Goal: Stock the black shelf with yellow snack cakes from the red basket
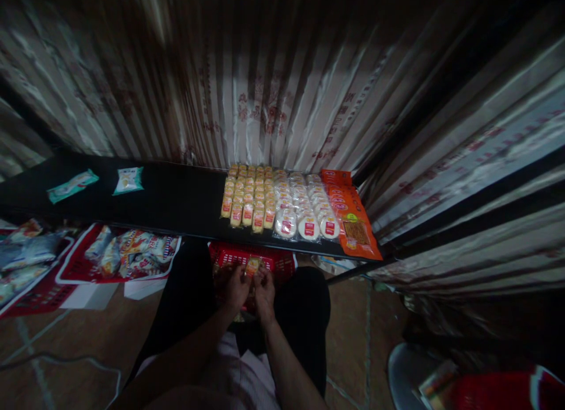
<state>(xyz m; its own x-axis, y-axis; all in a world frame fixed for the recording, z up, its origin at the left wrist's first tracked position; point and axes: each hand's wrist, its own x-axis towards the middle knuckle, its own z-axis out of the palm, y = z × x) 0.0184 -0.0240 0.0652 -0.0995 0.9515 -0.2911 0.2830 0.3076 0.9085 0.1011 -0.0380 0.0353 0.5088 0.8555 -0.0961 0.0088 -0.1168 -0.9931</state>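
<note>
Between my two hands is a small yellow wrapped snack cake [253,266] with an orange label, held above a red plastic basket [282,260] in my lap. My left hand [237,287] pinches the packet's left side. On its right side the fingers of my right hand [264,290] close on it. Rows of similar yellow wrapped cakes [248,197] lie on the black shelf [185,201] in front of me. Right of them are rows of round white packaged cakes [308,226], then orange snack bags [355,222] overlapping at the shelf's right end.
Two green-and-white packets, one long [73,186] and one short [128,180], lie on the shelf's left part. Below it stand red baskets of packaged snacks [132,254]. Pleated printed curtains [273,104] hang behind. A metal stool [404,375] stands at lower right.
</note>
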